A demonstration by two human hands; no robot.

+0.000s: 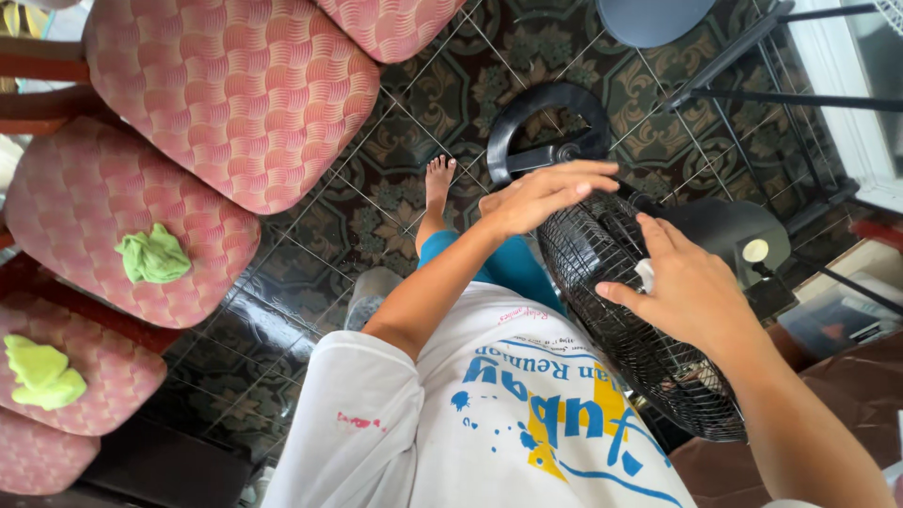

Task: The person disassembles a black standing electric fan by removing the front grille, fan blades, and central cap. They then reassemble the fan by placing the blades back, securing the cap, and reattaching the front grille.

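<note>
— What is being touched by the left hand (538,196)?
— The black fan grille (621,310) just beneath it; the fingers are being held flat and spread.

— And the right hand (691,287)?
— A small white cloth (645,274) is being pinched against the grille.

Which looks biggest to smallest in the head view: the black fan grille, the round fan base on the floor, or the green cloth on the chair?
1. Black fan grille, though it sits closest to the camera.
2. Round fan base.
3. Green cloth.
</note>
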